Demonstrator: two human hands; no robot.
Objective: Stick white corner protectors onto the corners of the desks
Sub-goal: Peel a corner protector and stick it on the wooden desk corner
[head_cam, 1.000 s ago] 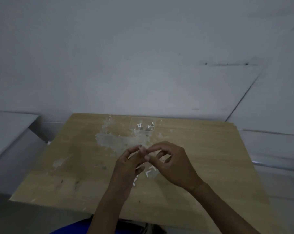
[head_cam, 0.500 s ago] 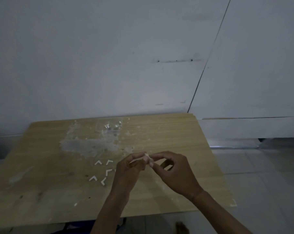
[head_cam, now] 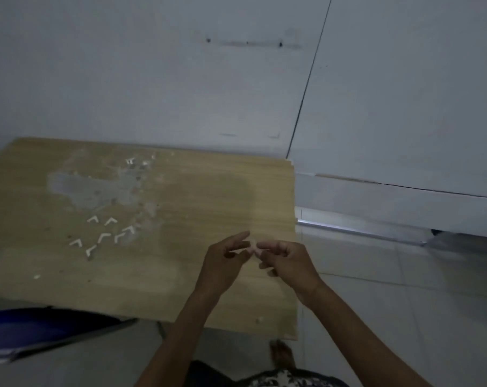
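Wooden desk (head_cam: 181, 247): both hands meet over right edge, left hand (head_cam: 225, 263) and right hand (head_cam: 287, 261) fingertips pinching tiny blurred protector (head_cam: 254, 247); spare protectors (head_cam: 105, 236) at nine o'clock.

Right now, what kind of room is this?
Probably a bare indoor workroom or an unfurnished office, though I can't be sure. A worn wooden desk stands against plain white wall panels on a pale tiled floor. Loose white corner protectors lie on the desk, and part of a blue chair shows.
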